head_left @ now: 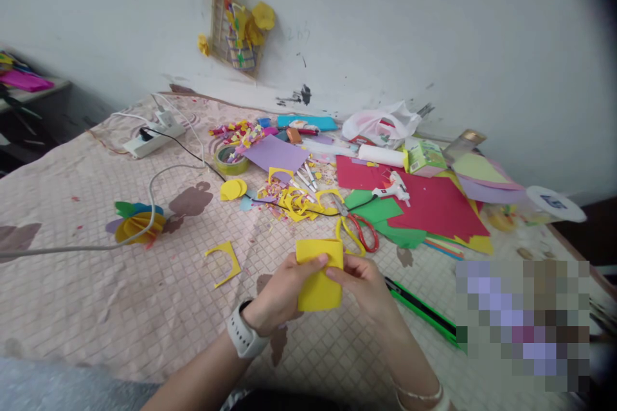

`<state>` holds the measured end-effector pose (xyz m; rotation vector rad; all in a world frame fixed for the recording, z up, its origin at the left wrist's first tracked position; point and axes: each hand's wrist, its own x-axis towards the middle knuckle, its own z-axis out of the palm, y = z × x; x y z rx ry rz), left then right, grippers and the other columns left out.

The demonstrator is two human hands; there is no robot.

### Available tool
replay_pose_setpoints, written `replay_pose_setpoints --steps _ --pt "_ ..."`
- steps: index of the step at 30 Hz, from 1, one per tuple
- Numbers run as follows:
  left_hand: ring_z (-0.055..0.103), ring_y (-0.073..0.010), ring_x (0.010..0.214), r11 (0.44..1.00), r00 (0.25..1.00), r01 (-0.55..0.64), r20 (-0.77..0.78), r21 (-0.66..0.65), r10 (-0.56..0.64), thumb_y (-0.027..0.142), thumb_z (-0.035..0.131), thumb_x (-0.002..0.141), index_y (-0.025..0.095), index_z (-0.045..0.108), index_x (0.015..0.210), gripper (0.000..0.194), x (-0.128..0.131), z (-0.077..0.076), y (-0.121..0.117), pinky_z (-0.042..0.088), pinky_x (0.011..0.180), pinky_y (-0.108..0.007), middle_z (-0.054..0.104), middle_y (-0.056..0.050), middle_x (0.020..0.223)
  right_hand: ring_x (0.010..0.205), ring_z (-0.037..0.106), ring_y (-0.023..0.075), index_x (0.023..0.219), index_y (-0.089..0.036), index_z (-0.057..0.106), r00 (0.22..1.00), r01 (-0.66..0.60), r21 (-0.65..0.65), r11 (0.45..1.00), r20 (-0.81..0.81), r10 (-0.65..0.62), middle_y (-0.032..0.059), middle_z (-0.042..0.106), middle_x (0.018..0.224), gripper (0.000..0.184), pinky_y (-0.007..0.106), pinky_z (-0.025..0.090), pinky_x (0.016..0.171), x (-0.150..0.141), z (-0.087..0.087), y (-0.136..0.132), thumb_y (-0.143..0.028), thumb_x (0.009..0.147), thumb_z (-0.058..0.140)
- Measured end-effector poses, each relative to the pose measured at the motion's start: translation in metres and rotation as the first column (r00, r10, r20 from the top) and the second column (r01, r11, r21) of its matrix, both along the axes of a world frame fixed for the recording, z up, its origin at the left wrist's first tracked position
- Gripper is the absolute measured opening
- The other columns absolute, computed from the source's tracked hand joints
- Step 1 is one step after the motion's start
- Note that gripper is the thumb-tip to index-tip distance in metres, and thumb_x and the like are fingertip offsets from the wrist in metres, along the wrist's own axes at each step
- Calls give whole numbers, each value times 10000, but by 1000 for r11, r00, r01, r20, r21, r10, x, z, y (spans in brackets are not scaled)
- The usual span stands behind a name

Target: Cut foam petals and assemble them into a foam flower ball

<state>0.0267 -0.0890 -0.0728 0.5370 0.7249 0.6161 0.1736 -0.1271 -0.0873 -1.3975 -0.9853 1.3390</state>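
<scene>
Left hand (279,295) and right hand (369,286) both gripping a yellow sheet (320,293), thumbs (315,264) on top. Forearms (200,366) slant over the counter's (120,295) near edge.

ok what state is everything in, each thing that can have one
yellow sheet: held by left grip and right grip, folded or layered unclear
scissors: lying flat, blade opening unclear
glue gun: lying on red sheet, corded
green cutter: lying on tablecloth, blade unclear
power strip: black plug in it
tape roll: lying flat
yellow offcut: curve cut out
plastic bag: crumpled
</scene>
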Motion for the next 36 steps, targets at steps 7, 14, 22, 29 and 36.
replay_pose_setpoints --steps 7,14,22,29,36 --pt "682 -251 846 999 999 -47 3 -25 47 392 769 737 149 729 991 354 1 4 4 482 756 -336 744 -110 919 550 450 128 568 -178 614 999 24 -2 1000 41 -24 -35 500 562 411 236 370 505 5 -7 3 -534 739 728" --pt "686 -239 826 991 990 -133 38 -23 134 366 755 765 156 719 1019 331 -1 2 4 523 718 -342 722 -126 1093 586 493 148 639 -173 652 994 -15 25 1000 113 12 -13 552 614 393 249 408 536 3 -3 2 -530 803 655" --pt "686 -262 901 989 988 -144 49 -40 146 349 721 800 157 705 1040 307 -3 -2 4 542 721 -340 710 -135 1150 531 422 130 594 -198 544 949 -38 95 995 316 6 -34 461 553 392 233 338 472 -2 -3 -4 -484 859 583" --pt "689 -265 916 990 988 -124 83 -65 129 338 732 791 168 708 1013 280 -2 0 3 553 730 -341 715 -127 1141 498 352 121 566 -233 333 862 -40 183 982 504 -59 -67 341 506 438 254 253 491 -1 -15 -16 -425 905 533" --pt "689 -280 944 990 990 -138 28 -15 138 423 705 799 141 714 1056 381 1 -3 -3 549 791 -354 723 -139 1099 593 482 144 682 -227 447 848 -138 224 965 529 -2 -38 480 630 311 236 384 545 3 -4 -15 -374 956 444"
